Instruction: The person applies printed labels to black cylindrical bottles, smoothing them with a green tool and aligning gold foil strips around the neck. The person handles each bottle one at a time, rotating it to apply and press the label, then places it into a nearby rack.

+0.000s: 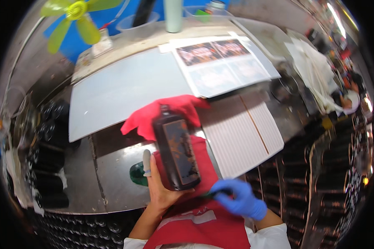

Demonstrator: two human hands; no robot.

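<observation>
A dark, flat-sided bottle (158,132) with a decorated label (179,145) stands tilted in front of me, its neck pointing away. My left hand (162,191) grips it near the base; a pale cover sits on one fingertip. A blue glove covers my right hand (242,200), which is closed on a thin dark green tool (211,194) just right of the bottle's base. Blur and the fingers hide the tool's exact kind. A red cloth (143,118) lies behind the bottle, and a dark green round object (138,173) rests left of my left hand.
Printed label sheets (220,62) lie on a grey board (124,87). A white lined sheet (241,137) is to the right. Dark bottles crowd the left (47,174) and stacked rows of them fill the right (332,182). A yellow-green fan (76,10) stands far left.
</observation>
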